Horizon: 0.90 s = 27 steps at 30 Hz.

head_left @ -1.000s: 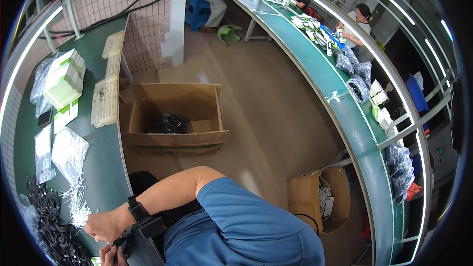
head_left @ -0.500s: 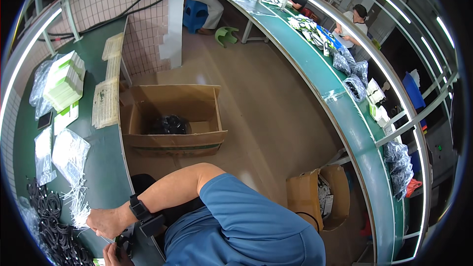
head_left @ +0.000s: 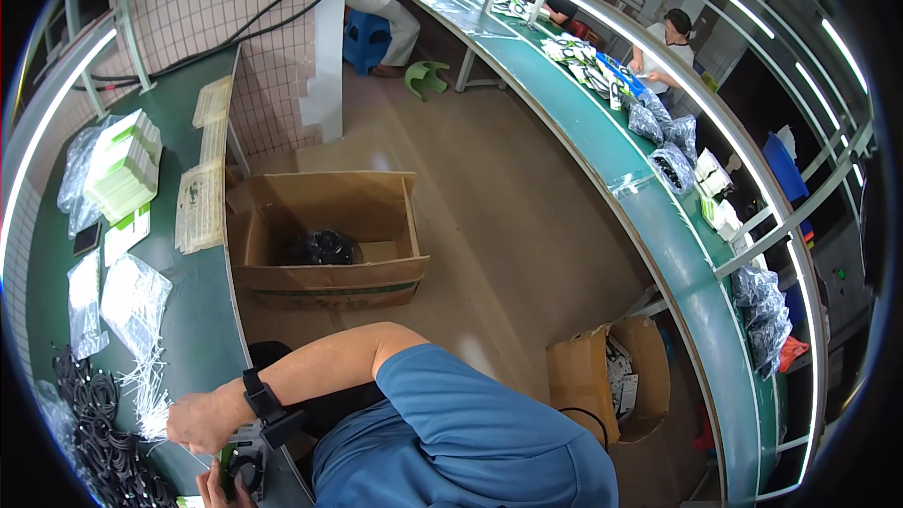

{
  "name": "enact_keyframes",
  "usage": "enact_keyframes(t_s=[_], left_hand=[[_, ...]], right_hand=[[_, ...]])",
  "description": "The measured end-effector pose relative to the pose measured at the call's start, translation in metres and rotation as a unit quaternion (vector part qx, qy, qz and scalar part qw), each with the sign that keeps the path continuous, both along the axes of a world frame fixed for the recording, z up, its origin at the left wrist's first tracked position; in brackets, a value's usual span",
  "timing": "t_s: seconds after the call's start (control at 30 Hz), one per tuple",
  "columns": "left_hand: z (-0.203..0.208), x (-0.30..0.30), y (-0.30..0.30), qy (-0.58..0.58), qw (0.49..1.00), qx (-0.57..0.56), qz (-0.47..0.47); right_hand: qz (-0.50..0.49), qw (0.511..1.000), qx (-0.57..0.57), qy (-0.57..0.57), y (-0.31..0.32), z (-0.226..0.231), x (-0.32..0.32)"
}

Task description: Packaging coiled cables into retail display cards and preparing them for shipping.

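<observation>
My right hand [head_left: 198, 421], a dark strap on its wrist, is closed low over the green bench. Its fingers are curled beside a spread of thin white ties [head_left: 149, 400]; a thin white strip shows beneath it, but what the fingers grip is hidden. Below it, my left hand [head_left: 221, 492] is partly cut off by the lower edge. Its fingers rest against a dark item with a green edge [head_left: 246, 472], too unclear to name. A heap of bundled black cables [head_left: 99, 423] lies to the left of both hands.
Clear plastic bags [head_left: 132, 296], a phone [head_left: 87, 239] and stacked white-green boxes [head_left: 122, 165] lie farther up the bench [head_left: 198, 296]. Open cartons [head_left: 329, 292] [head_left: 583, 381] stand on the floor. A long green counter [head_left: 649, 226] curves along the right, with other people at its far end.
The dark item with the green edge shows more now between my hands. My right hand has shifted slightly, still closed. The whole view has tilted a little.
</observation>
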State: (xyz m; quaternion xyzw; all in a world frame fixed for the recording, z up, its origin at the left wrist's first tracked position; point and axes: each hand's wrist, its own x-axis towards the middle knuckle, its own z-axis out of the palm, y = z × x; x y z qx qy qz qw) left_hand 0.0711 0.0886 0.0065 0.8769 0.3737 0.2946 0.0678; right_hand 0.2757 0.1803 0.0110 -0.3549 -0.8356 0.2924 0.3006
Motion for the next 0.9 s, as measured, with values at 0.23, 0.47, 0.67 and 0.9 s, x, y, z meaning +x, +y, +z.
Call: enact_keyframes(t_s=[0.23, 0.47, 0.67, 0.9], left_hand=[[-0.034, -0.024, 0.006, -0.032, 0.975, -0.185, 0.122], [-0.010, -0.042, 0.014, -0.219, 0.954, -0.157, 0.131], [-0.012, -0.053, 0.035, -0.381, 0.897, -0.166, 0.150], [0.020, -0.002, 0.016, -0.432, 0.846, -0.211, 0.229]], right_hand=[[0.041, 0.995, -0.066, 0.059, 0.023, -0.031, 0.001], [-0.058, 0.870, -0.303, 0.385, 0.019, -0.017, 0.032], [-0.013, 0.898, -0.224, 0.378, -0.005, -0.027, 0.022], [0.010, 0.956, -0.072, 0.285, -0.041, -0.007, -0.012]])
